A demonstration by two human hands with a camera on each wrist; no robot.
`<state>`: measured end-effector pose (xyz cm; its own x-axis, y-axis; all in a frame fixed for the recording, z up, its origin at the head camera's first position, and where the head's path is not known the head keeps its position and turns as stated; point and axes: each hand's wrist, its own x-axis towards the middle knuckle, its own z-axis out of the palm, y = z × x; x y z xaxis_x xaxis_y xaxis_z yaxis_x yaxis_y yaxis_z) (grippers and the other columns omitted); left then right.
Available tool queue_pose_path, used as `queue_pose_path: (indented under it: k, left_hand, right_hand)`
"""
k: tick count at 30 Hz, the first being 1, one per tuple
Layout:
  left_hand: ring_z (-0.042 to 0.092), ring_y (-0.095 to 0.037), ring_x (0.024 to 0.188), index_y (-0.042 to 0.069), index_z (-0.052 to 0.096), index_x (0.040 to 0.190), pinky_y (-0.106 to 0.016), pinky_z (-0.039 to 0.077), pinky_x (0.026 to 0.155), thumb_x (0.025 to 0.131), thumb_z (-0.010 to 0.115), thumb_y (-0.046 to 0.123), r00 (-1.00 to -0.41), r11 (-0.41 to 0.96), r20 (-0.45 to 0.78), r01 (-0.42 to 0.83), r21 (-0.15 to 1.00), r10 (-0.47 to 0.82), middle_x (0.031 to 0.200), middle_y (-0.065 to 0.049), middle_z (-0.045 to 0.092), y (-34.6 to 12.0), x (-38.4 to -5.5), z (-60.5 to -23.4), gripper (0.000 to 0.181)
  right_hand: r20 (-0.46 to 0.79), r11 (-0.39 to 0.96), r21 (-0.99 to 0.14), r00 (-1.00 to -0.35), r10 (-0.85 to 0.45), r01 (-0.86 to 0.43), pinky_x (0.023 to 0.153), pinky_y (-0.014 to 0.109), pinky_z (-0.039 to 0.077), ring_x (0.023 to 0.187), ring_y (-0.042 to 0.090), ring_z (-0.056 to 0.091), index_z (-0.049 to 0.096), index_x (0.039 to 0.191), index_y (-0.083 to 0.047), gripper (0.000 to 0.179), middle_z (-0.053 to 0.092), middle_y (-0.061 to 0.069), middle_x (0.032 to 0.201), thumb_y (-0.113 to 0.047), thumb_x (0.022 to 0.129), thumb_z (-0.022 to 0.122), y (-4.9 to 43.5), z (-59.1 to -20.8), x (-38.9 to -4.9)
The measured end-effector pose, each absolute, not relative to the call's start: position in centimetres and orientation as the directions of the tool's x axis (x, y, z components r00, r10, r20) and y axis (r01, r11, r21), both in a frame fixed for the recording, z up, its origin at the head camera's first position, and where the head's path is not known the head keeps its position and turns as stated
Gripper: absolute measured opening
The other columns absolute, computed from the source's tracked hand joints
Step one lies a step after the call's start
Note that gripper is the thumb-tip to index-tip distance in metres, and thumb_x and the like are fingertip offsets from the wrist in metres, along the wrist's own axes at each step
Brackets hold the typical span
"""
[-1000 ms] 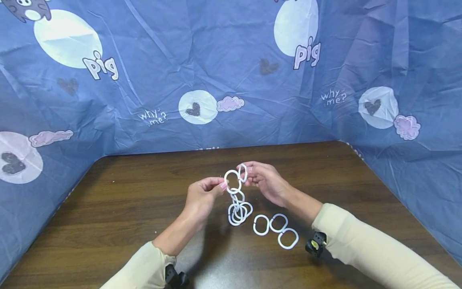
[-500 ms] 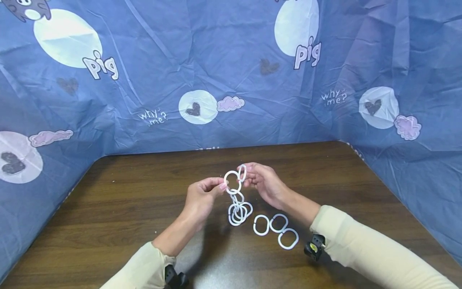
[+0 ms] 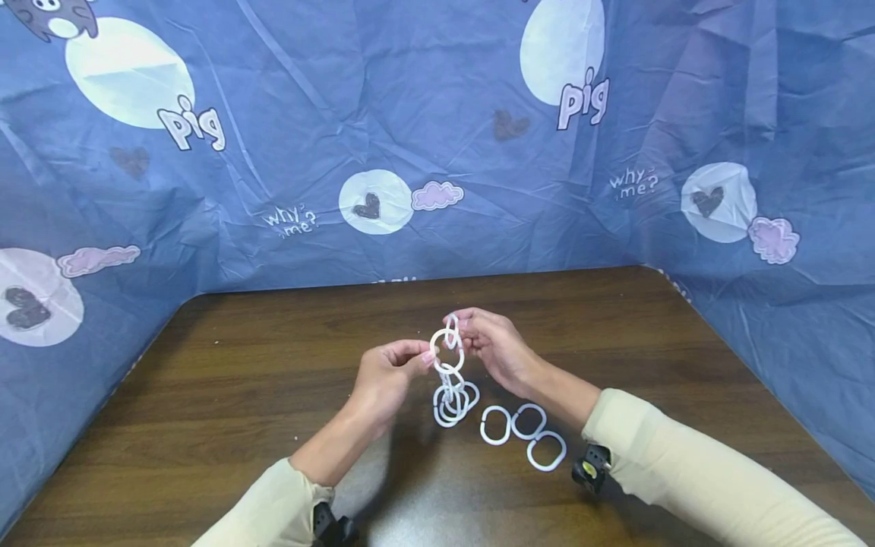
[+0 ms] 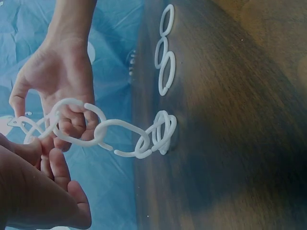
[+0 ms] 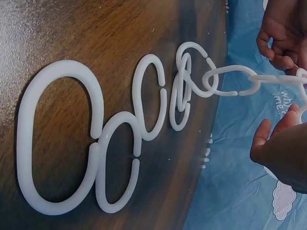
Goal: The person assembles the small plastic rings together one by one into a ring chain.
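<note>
In the head view, my left hand pinches the top link of a chain of white plastic C-shaped links, thumb against its left side. My right hand pinches another white link by its upper end; this one overlaps the top link. Below, the chain hangs down, its lowest links bunched on the table. The left wrist view shows the hanging links with their small gaps; fingers partly hide where the two upper links meet.
Three loose white links lie on the brown wooden table right of the chain: a near one, a middle one and a farther one. A blue printed cloth stands behind and around the table.
My right hand has moved slightly left with its link, which now overlaps the chain's top link more. My left hand has shifted a little right and down with the top link.
</note>
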<state>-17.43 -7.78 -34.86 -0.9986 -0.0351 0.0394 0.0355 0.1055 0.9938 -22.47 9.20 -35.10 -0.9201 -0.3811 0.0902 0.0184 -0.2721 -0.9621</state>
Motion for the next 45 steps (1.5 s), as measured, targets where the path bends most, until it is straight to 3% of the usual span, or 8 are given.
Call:
queue_pose_path:
  k: [9,12,17,22,26,34,45]
  left_hand:
    - [0.062,-0.010,0.074,-0.008,0.068,0.097,-0.034,0.048,0.080,0.087,0.066,0.001,-1.000,0.093,0.029,0.030,0.995,0.012,0.079,-0.003,0.068,-7.8,-17.4,-35.1,0.014]
    - [0.060,-0.010,0.075,-0.007,0.068,0.098,-0.030,0.048,0.076,0.086,0.068,0.002,-0.998,0.100,0.053,0.055,0.993,0.025,0.081,-0.004,0.067,-7.7,-17.4,-35.1,0.015]
    - [0.058,-0.014,0.079,-0.003,0.068,0.102,-0.023,0.047,0.071,0.081,0.075,0.005,-0.991,0.138,0.134,0.132,0.982,-0.003,0.090,-0.009,0.067,-7.5,-17.4,-34.8,0.024]
    - [0.060,-0.020,0.088,0.003,0.070,0.103,-0.032,0.046,0.079,0.077,0.080,0.010,-0.965,0.233,0.260,0.245,0.941,-0.034,0.098,-0.009,0.068,-7.2,-17.1,-34.2,0.028]
    - [0.061,-0.018,0.085,0.007,0.073,0.098,-0.033,0.047,0.076,0.077,0.081,0.012,-0.950,0.288,0.311,0.289,0.913,-0.034,0.094,-0.006,0.070,-6.9,-16.9,-33.9,0.023]
    - [0.058,-0.013,0.073,0.004,0.074,0.092,-0.022,0.045,0.065,0.078,0.077,0.005,-0.961,0.287,0.273,0.250,0.925,-0.044,0.083,-0.006,0.071,-6.9,-16.8,-33.5,0.014]
    - [0.057,-0.012,0.070,-0.001,0.071,0.093,-0.019,0.044,0.061,0.079,0.075,0.001,-0.987,0.167,0.146,0.134,0.977,-0.061,0.081,-0.009,0.068,-7.6,-17.0,-33.4,0.015]
  right_hand:
    - [0.117,-0.281,-0.960,-0.919,-0.376,-0.007,0.069,0.024,0.043,0.069,0.009,0.057,0.050,0.114,0.015,0.037,0.063,-0.001,0.079,-0.008,0.085,0.049,9.3,-34.9,-22.5]
    - [0.123,-0.286,-0.958,-0.919,-0.374,-0.011,0.069,0.024,0.043,0.069,0.010,0.056,0.050,0.115,0.016,0.038,0.062,0.000,0.080,-0.008,0.085,0.049,9.2,-34.8,-22.4]
    - [0.132,-0.275,-0.961,-0.918,-0.374,-0.027,0.070,0.025,0.042,0.069,0.010,0.055,0.051,0.113,0.014,0.036,0.062,0.000,0.081,-0.009,0.086,0.050,9.2,-34.7,-22.3]
    - [0.159,-0.229,-0.971,-0.914,-0.372,-0.076,0.073,0.027,0.041,0.072,0.010,0.054,0.053,0.112,0.015,0.036,0.063,0.000,0.085,-0.009,0.085,0.052,9.1,-35.0,-22.2]
    - [0.229,-0.135,-0.972,-0.898,-0.377,-0.191,0.076,0.027,0.044,0.080,0.011,0.056,0.053,0.114,0.015,0.038,0.062,0.001,0.092,-0.009,0.084,0.054,8.9,-35.0,-22.0]
    - [0.322,0.017,-0.934,-0.864,-0.388,-0.356,0.070,0.024,0.043,0.078,0.016,0.055,0.058,0.114,0.000,0.033,0.059,0.007,0.088,-0.009,0.083,0.065,9.0,-34.8,-21.6]
    - [0.442,0.060,-0.862,-0.804,-0.398,-0.503,0.070,0.026,0.043,0.078,0.019,0.054,0.061,0.117,-0.001,0.031,0.060,0.009,0.088,-0.004,0.086,0.064,9.4,-34.0,-22.0]
